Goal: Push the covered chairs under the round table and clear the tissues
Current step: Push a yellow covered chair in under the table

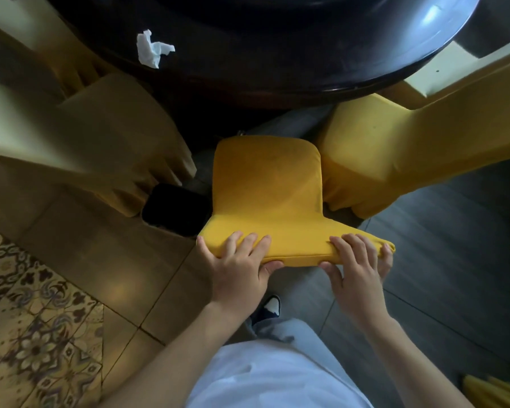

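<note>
A chair in a yellow cover (267, 184) stands straight in front of me, its seat pointing at the dark round table (277, 54). The seat's front edge lies just short of the table's rim. My left hand (239, 260) grips the left part of the backrest top, fingers over it and thumb behind. My right hand (357, 260) grips the right part the same way. A crumpled white tissue (152, 48) lies on the tabletop at the upper left.
Another yellow covered chair (401, 145) stands close on the right, touching my chair's seat. A covered chair in shadow (100, 136) stands on the left. A black bin (174, 209) sits on the floor by my chair's left side. My shoe (270, 309) is below the backrest.
</note>
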